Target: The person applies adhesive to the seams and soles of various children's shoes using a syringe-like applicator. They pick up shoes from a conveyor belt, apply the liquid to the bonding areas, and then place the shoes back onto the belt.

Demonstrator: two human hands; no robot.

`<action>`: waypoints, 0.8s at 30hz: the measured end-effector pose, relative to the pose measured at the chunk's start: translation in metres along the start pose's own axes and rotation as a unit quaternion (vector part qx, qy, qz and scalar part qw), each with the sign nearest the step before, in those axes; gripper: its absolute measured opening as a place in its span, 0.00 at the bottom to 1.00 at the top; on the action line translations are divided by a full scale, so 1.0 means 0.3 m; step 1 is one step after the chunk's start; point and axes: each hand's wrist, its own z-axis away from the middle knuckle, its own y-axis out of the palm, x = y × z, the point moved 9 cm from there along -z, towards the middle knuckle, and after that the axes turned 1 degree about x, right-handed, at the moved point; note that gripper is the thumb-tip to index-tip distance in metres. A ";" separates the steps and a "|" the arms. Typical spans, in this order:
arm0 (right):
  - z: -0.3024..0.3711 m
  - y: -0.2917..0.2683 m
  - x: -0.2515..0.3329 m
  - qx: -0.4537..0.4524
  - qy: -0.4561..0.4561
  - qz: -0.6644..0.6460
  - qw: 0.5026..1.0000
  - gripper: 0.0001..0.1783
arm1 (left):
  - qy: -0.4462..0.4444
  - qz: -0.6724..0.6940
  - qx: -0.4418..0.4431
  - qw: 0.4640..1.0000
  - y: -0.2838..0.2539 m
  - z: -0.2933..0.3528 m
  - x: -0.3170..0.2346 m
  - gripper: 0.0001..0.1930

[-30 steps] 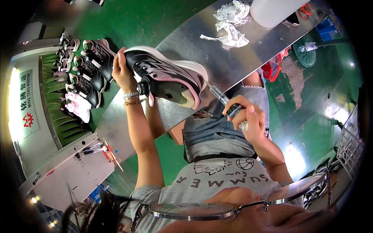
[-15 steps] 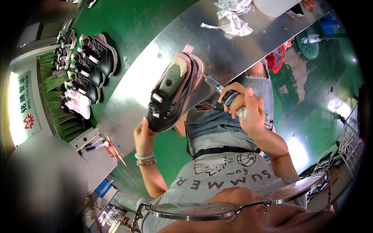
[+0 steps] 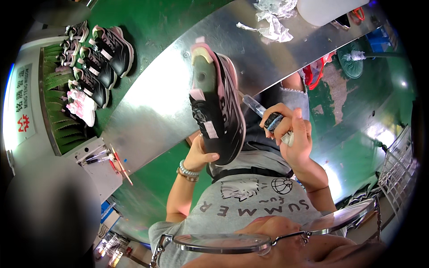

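Note:
A black and pink sneaker [image 3: 225, 111] is raised over the near edge of the metal table, its heel pointing away from me and its side turned to the right. My left hand [image 3: 201, 153] grips it by the toe, thumb on top, the other fingers mostly hidden beneath. Closed around a clear syringe [image 3: 255, 106] is my right hand [image 3: 290, 134], with a small white wad [image 3: 288, 139] tucked against the palm. The syringe's thin tip is at the shoe's right side, near the sole edge; whether it touches cannot be made out.
Several matching sneakers [image 3: 114, 51] stand at the left beside green spiky leaves [image 3: 56, 105]. Brushes and thin sticks [image 3: 105, 157] lie at the table's left end. Crumpled white paper [image 3: 270, 27] and a white container [image 3: 319, 10] are at the far side. A wire rack [image 3: 395, 165] stands at right.
My left hand has brought the sneaker rightward and closer to me, rolling it so more of its side shows. My right hand has shifted slightly right and down, still holding the syringe.

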 end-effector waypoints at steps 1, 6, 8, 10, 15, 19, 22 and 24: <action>0.008 0.000 0.006 0.004 0.007 0.006 1.000 0.37 | 0.000 0.025 0.035 0.999 0.044 -0.024 0.007 0.40; 0.048 -0.018 0.066 -0.007 0.003 0.030 1.000 0.37 | -0.018 0.129 0.151 0.980 0.215 -0.102 0.023 0.44; 0.070 -0.027 0.101 -0.007 -0.015 0.043 0.999 0.37 | -0.032 0.172 0.210 0.962 0.281 -0.131 0.035 0.44; 0.097 -0.039 0.136 -0.023 -0.013 0.063 0.998 0.37 | -0.043 0.193 0.228 0.953 0.315 -0.165 0.066 0.43; 0.171 -0.090 0.232 -0.099 -0.022 0.062 0.993 0.37 | -0.056 0.219 0.254 0.940 0.430 -0.279 0.083 0.44; 0.191 -0.104 0.277 -0.125 -0.080 0.113 0.982 0.34 | -0.005 0.269 0.272 0.924 0.499 -0.378 0.036 0.45; 0.187 -0.114 0.281 -0.131 -0.095 0.127 0.979 0.34 | 0.048 0.287 0.289 0.912 0.533 -0.440 -0.014 0.44; 0.176 -0.110 0.280 -0.123 -0.099 0.140 0.978 0.34 | 0.109 0.283 0.313 0.900 0.573 -0.462 -0.075 0.43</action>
